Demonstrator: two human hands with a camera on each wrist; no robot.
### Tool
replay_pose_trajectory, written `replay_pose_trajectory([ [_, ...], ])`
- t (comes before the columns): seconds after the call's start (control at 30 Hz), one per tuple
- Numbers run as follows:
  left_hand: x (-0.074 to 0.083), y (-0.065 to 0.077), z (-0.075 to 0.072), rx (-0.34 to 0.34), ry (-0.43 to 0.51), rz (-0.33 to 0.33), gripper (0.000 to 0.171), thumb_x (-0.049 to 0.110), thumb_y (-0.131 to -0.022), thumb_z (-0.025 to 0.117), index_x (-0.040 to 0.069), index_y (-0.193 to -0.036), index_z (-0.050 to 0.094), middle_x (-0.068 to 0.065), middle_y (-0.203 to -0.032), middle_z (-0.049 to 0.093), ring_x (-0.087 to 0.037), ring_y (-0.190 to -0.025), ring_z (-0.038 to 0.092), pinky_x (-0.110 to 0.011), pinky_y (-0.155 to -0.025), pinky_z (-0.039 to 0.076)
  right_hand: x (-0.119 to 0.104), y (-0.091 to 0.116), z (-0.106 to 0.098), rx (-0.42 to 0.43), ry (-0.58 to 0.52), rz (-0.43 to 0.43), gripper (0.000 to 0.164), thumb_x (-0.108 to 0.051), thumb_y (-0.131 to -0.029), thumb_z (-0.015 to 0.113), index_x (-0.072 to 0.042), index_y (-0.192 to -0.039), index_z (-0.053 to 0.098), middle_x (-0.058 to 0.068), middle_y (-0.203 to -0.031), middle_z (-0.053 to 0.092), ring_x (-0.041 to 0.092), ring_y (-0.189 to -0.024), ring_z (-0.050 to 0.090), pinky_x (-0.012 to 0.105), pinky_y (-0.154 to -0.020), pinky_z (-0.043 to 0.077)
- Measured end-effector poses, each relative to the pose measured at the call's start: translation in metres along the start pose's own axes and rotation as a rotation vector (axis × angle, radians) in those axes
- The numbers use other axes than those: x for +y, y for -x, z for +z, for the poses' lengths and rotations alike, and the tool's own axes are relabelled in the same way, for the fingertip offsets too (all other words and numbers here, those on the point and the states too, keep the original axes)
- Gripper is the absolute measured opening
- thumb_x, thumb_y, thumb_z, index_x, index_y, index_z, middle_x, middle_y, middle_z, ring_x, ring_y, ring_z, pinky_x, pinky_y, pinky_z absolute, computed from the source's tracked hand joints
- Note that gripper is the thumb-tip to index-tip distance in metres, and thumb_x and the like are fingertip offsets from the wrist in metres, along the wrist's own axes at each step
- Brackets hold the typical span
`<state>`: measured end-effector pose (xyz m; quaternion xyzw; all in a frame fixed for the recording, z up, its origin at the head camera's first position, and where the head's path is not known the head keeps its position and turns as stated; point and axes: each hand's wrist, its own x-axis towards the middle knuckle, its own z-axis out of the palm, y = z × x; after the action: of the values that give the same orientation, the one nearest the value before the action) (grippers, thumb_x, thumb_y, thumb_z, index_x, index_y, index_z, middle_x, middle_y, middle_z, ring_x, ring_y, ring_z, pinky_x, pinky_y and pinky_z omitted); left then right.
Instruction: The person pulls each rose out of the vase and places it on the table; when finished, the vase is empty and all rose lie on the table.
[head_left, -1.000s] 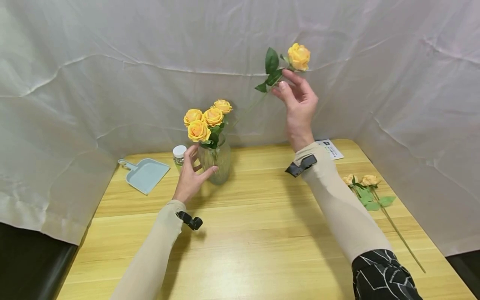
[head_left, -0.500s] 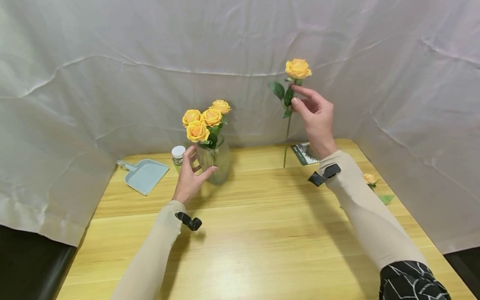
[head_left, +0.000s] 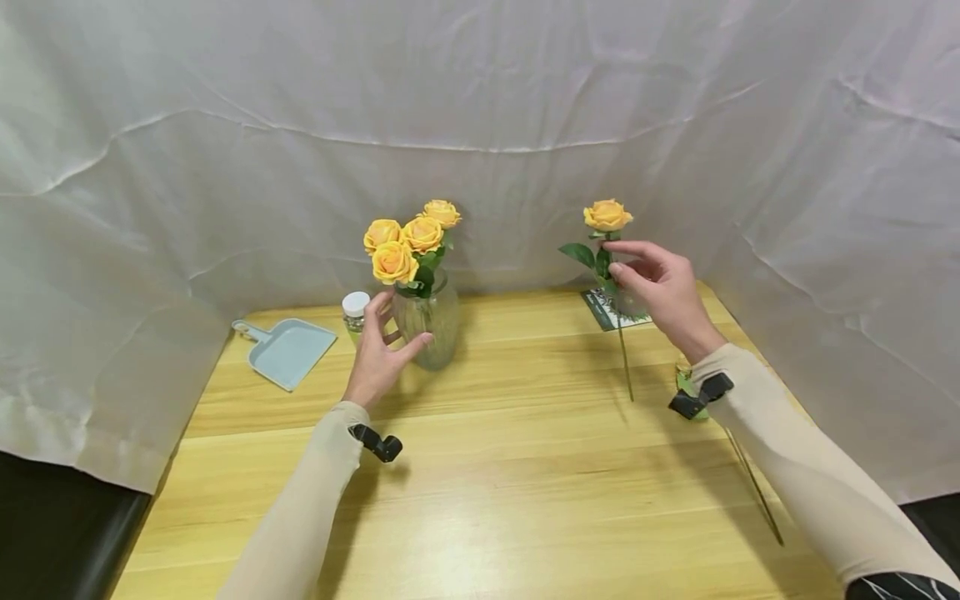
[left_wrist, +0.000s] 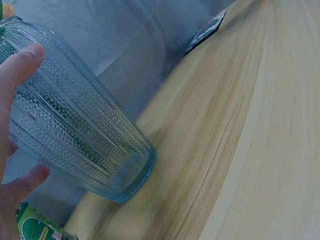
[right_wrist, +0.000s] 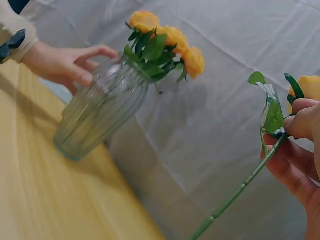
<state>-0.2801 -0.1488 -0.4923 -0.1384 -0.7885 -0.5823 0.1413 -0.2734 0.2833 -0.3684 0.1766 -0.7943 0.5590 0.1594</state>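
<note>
- Right hand (head_left: 663, 289): pinches yellow rose (head_left: 607, 216), bloom cropped in right wrist view.
- Left hand (head_left: 377, 354): curled round vase (head_left: 438, 321), fingers partly hidden.
- Lying stem (head_left: 753, 487): partly behind right sleeve (head_left: 795, 458).

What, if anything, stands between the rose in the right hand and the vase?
Nothing visible does: the right hand holds the rose right of the vase, and the left hand is at the vase's left side.
</note>
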Motion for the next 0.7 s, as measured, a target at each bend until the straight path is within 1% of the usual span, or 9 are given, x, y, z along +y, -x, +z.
replay_pose_trajectory([
  [0.07, 0.0, 0.0, 0.0, 0.001, 0.0, -0.002, 0.093, 0.029, -0.095, 0.089, 0.028, -0.165, 0.027, -0.007, -0.173, 0.033, -0.036, -0.16, 0.04, -0.062, -0.12, 0.051, 0.002, 0.006, -0.005, -0.022, 0.045, 0.03, 0.035, -0.018, -0.108, 0.071, -0.011, -0.142, 0.072, -0.013, -0.122, 0.076, 0.003, -0.099, 0.074, 0.018, -0.083, 0.064],
  [0.13, 0.0, 0.0, 0.0, 0.002, 0.002, -0.003, 0.093, 0.029, -0.095, 0.089, 0.028, -0.165, 0.028, -0.007, -0.173, 0.034, -0.035, -0.16, 0.04, -0.062, -0.12, 0.051, 0.004, 0.013, -0.008, -0.052, 0.084, 0.065, 0.035, -0.021, -0.109, 0.071, -0.013, -0.143, 0.072, -0.013, -0.121, 0.076, 0.004, -0.098, 0.075, 0.019, -0.083, 0.065],
  [0.23, 0.0, 0.0, 0.0, 0.003, 0.008, -0.001, 0.093, 0.029, -0.095, 0.089, 0.028, -0.165, 0.028, -0.007, -0.172, 0.035, -0.035, -0.16, 0.04, -0.062, -0.12, 0.051, 0.009, 0.022, -0.012, -0.105, 0.148, 0.113, 0.035, -0.025, -0.109, 0.071, -0.017, -0.143, 0.072, -0.006, -0.122, 0.077, 0.004, -0.097, 0.075, 0.02, -0.084, 0.066],
  [0.33, -0.001, -0.001, 0.0, 0.005, 0.013, 0.002, 0.092, 0.029, -0.095, 0.089, 0.028, -0.165, 0.028, -0.006, -0.173, 0.034, -0.035, -0.16, 0.04, -0.062, -0.12, 0.051, 0.018, 0.03, -0.014, -0.172, 0.208, 0.146, 0.036, -0.026, -0.109, 0.07, -0.017, -0.144, 0.071, 0.004, -0.129, 0.075, 0.004, -0.096, 0.074, 0.02, -0.084, 0.065],
  [0.4, -0.001, -0.001, -0.001, 0.004, 0.013, 0.004, 0.092, 0.029, -0.095, 0.088, 0.028, -0.165, 0.029, -0.006, -0.173, 0.034, -0.035, -0.16, 0.04, -0.062, -0.12, 0.051, 0.026, 0.035, -0.015, -0.218, 0.224, 0.168, 0.037, -0.025, -0.109, 0.07, -0.015, -0.145, 0.07, 0.01, -0.134, 0.073, 0.005, -0.096, 0.074, 0.022, -0.084, 0.065],
  [0.53, -0.003, -0.001, 0.0, 0.002, 0.012, 0.005, 0.092, 0.03, -0.095, 0.088, 0.028, -0.165, 0.029, -0.004, -0.173, 0.034, -0.034, -0.16, 0.04, -0.062, -0.12, 0.051, 0.041, 0.048, -0.018, -0.296, 0.236, 0.225, 0.04, -0.023, -0.109, 0.07, -0.01, -0.146, 0.068, 0.02, -0.133, 0.072, 0.009, -0.093, 0.075, 0.026, -0.083, 0.067],
  [0.6, -0.003, -0.001, 0.0, 0.002, 0.012, 0.003, 0.092, 0.03, -0.095, 0.089, 0.029, -0.165, 0.029, -0.004, -0.173, 0.034, -0.034, -0.16, 0.04, -0.062, -0.12, 0.051, 0.048, 0.054, -0.019, -0.329, 0.246, 0.246, 0.041, -0.023, -0.109, 0.071, -0.009, -0.147, 0.067, 0.022, -0.134, 0.072, 0.009, -0.092, 0.076, 0.029, -0.083, 0.068],
  [0.7, -0.002, -0.001, 0.0, 0.003, 0.011, 0.004, 0.092, 0.03, -0.095, 0.089, 0.029, -0.165, 0.029, -0.003, -0.173, 0.034, -0.034, -0.16, 0.04, -0.061, -0.12, 0.052, 0.058, 0.065, -0.022, -0.367, 0.258, 0.27, 0.041, -0.022, -0.109, 0.07, -0.008, -0.148, 0.066, 0.023, -0.141, 0.069, 0.009, -0.094, 0.076, 0.033, -0.084, 0.069],
])
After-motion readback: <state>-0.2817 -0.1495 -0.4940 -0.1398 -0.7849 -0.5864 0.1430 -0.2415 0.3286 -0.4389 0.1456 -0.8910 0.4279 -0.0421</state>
